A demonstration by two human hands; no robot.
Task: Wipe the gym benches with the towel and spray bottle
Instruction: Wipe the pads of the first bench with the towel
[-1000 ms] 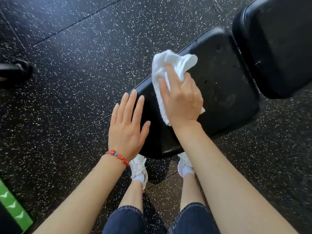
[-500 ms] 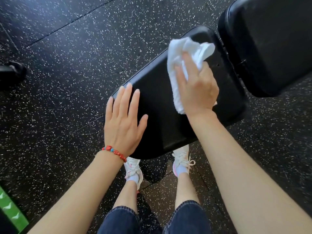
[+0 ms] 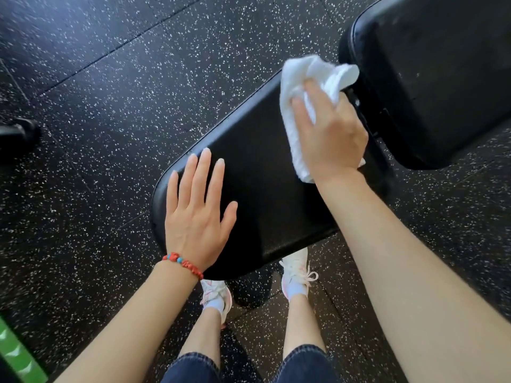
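A black padded bench seat [image 3: 262, 172] lies in the middle of the view, with the black back pad [image 3: 431, 78] beyond it at the upper right. My right hand [image 3: 329, 134] grips a white towel [image 3: 318, 78] and presses it on the far end of the seat, close to the gap between the pads. My left hand [image 3: 197, 208] rests flat, fingers straight and spread, on the seat's near left corner. No spray bottle is in view.
Black rubber floor with white specks [image 3: 110, 78] surrounds the bench. A dark piece of equipment [image 3: 19, 131] sits at the left edge and a green strip [image 3: 16, 357] at the bottom left. My feet in white shoes [image 3: 296, 275] stand under the seat's near edge.
My right hand has slid the towel along the seat away from me, from the middle to the far end by the back pad. My left hand stays flat on the near corner.
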